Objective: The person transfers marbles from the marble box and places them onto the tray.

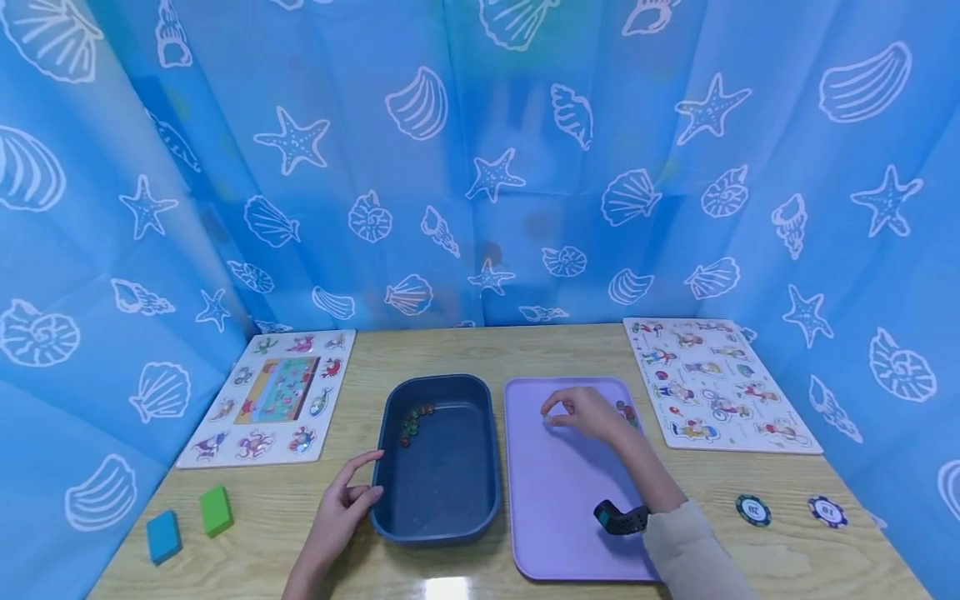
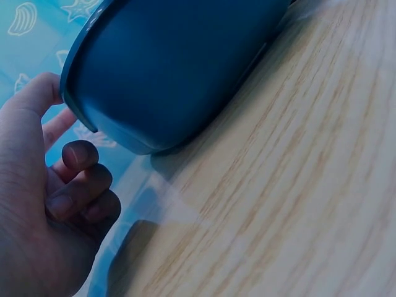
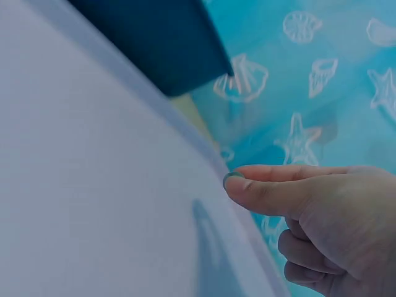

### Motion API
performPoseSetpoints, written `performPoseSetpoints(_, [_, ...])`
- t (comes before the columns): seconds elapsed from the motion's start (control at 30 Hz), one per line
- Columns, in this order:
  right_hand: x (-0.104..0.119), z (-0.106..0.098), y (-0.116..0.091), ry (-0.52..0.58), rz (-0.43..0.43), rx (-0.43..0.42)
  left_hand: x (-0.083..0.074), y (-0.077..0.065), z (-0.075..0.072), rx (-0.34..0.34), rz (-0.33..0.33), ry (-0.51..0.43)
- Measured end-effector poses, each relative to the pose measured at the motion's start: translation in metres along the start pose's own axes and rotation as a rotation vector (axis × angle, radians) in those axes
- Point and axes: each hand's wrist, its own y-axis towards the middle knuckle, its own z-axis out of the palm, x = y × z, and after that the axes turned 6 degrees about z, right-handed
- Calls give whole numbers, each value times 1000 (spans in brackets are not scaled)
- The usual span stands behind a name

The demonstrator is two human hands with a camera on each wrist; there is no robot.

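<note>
My left hand (image 1: 339, 508) is at the left side of a dark blue bin (image 1: 438, 537), thumb and index finger hooked at its rim. In the left wrist view its other fingers curl below that rim. Over a lilac tray (image 1: 555, 533), my right hand (image 1: 588, 414) pinches a small green glassy round piece (image 3: 232, 176) between thumb and index fingertips, the rest of its fingers curled in. Several small red and green round pieces (image 1: 410, 425) lie in the bin's far left corner. More reddish ones (image 1: 626, 412) sit at the tray's right edge, partly behind the right hand.
Two picture puzzle boards, one at the left (image 1: 337, 417) and one at the right (image 1: 720, 392), flank the containers. Near the left edge lie a blue block (image 1: 163, 536) and a green block (image 1: 216, 510). Poker chips (image 1: 753, 510) are at the right. A blue shell-print curtain (image 1: 465, 208) encloses the table.
</note>
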Motion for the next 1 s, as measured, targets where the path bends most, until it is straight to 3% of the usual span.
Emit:
performPoseSetpoints(0.2, [-20,7,-5,-20,50,-10,0,-1,-2,-16,-21,0])
performPoseSetpoints(0.4, [-15,3,-4,-1,21,-19,-1,0,-1,-7,-14,-2])
performPoseSetpoints(0.53, [11,-2,5,50,-41,-36,-1,0,-1,-9,-34,5])
performPoseSetpoints(0.7, [61,-3,25,107,-102,-25,-2,-1,-1,-26,-78,11])
performPoseSetpoints(0.9, [109,17,57,67,-194,47,-3,0,-1,-27,-77,6])
performPoseSetpoints(1.0, [122,31,72,35,-196,93,-1,0,-1,-22,-72,2])
